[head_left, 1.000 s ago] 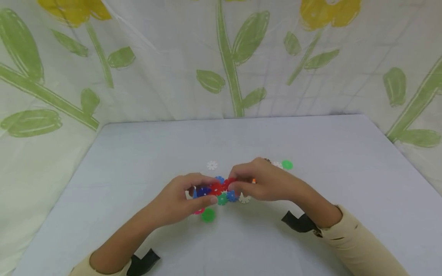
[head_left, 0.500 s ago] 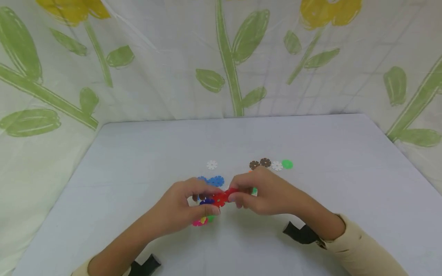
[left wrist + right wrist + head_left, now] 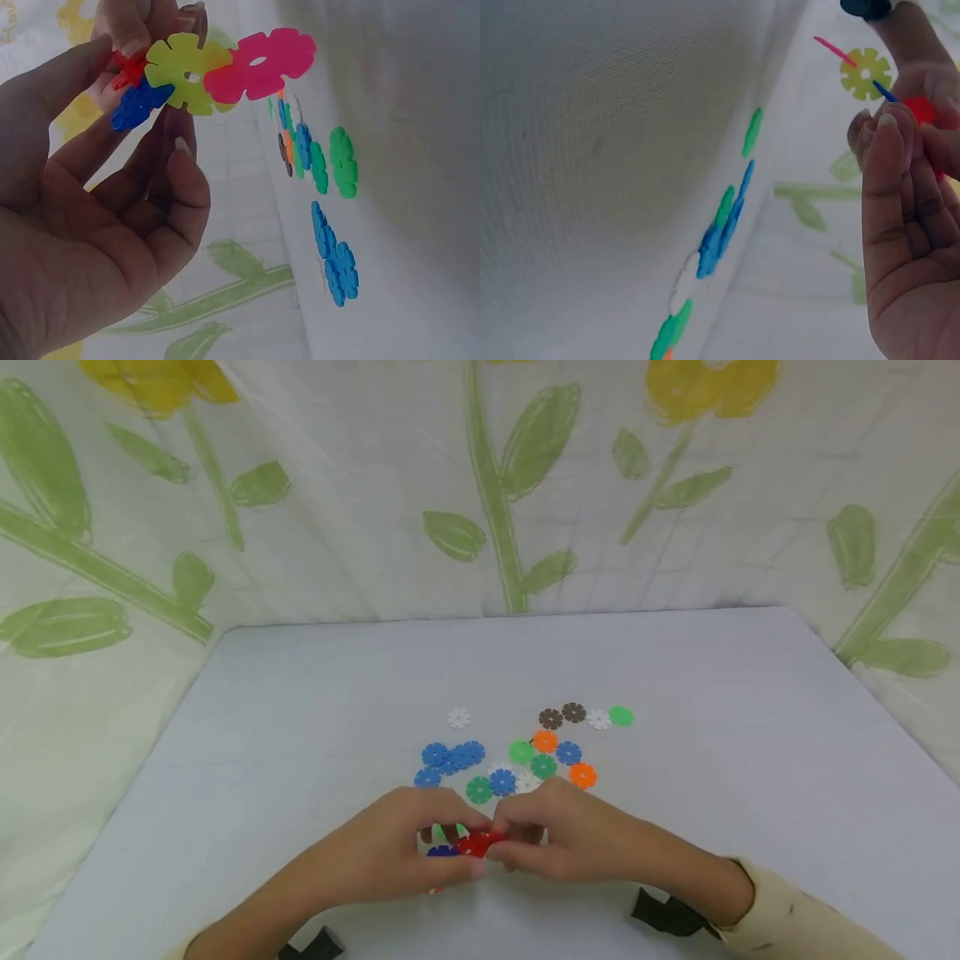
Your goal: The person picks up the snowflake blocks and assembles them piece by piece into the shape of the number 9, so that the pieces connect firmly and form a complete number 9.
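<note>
Both hands meet low over the near part of the table, fingertips close together. My left hand [image 3: 397,852] holds a small chain of interlocking notched plastic discs by its red end. My right hand [image 3: 573,833] pinches red disc material [image 3: 480,843] from the other side, its fingers hiding part of it. A dark blue disc [image 3: 141,103] joins on beside the red. Further along the chain come a yellow disc [image 3: 184,71] and a pink disc [image 3: 262,64], slotted into each other at an angle, sticking out past the left fingers in the left wrist view.
Loose notched discs lie flat beyond the hands: overlapping blue discs [image 3: 459,756], a dark green disc [image 3: 479,790], an orange disc [image 3: 582,775], brown discs [image 3: 551,719] and a white disc [image 3: 459,718]. A light green disc [image 3: 450,832] shows behind the left fingers.
Both hands have drawn back toward the person with the disc chain, uncovering more of the loose discs. Their fingers stay on the red part throughout.
</note>
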`<state>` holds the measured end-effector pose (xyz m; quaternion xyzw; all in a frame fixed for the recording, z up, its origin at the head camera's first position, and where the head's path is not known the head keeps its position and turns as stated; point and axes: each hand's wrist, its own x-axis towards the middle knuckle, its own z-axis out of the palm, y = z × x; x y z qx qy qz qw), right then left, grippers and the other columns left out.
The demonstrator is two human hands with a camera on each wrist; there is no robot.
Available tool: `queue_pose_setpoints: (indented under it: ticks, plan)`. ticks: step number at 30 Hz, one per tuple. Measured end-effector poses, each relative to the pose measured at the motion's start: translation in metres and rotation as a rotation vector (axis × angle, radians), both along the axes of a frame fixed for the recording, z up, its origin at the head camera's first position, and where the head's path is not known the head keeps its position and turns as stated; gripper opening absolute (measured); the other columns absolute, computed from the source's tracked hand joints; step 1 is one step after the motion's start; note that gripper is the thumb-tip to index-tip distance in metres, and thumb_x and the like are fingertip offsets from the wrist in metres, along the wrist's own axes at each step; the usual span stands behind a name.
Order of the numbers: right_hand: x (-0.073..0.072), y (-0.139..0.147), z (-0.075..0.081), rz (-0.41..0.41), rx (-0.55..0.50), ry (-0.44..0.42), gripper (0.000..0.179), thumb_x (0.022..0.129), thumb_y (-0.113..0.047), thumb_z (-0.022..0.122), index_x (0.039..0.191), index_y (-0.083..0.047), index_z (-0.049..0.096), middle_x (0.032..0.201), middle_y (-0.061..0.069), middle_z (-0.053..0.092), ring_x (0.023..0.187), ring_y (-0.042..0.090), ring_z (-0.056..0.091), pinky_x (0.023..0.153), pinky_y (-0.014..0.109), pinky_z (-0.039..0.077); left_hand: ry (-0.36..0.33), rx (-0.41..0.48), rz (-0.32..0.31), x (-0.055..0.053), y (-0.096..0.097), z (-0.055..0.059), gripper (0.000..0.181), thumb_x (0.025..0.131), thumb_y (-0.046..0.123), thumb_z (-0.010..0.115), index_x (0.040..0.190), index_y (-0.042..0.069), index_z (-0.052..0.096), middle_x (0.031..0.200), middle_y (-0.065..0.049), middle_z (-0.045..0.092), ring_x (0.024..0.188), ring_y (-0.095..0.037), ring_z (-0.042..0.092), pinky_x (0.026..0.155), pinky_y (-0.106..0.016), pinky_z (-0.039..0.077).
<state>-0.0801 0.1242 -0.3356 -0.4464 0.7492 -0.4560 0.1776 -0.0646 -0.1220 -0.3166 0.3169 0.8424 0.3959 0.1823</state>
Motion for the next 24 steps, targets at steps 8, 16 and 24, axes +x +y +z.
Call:
queue_pose_setpoints:
  ticks: [8,16,24]
  plan:
    - [-0.008,0.001,0.003,-0.042,-0.195,0.016,0.009,0.099,-0.007,0.064,0.106,-0.013,0.064,0.085,-0.004,0.070,0.071,0.012,0.067,0.066,0.030,0.058,0.154,0.168,0.084,-0.008,0.003,0.004,0.008,0.094,0.024,0.074,0.100,0.020,0.078,0.080,0.019,0.067,0.078,-0.005,0.063,0.066,-0.027,0.054]
    - [-0.024,-0.002,0.012,-0.115,-0.275,-0.083,0.013,0.097,0.001,0.063,0.109,-0.005,0.061,0.085,0.003,0.069,0.067,0.020,0.065,0.061,0.037,0.059,0.109,0.224,0.157,-0.016,0.005,0.010,0.003,0.095,0.018,0.072,0.095,0.016,0.074,0.082,0.014,0.069,0.080,-0.008,0.068,0.071,-0.031,0.059]
    - [-0.058,0.017,0.018,-0.258,0.012,0.075,0.015,0.097,-0.005,0.064,0.111,-0.009,0.067,0.095,-0.003,0.069,0.081,0.015,0.064,0.069,0.034,0.058,0.128,0.177,0.245,-0.021,-0.002,0.015,0.004,0.097,0.017,0.069,0.099,0.018,0.072,0.089,0.013,0.068,0.084,-0.009,0.066,0.072,-0.034,0.058]
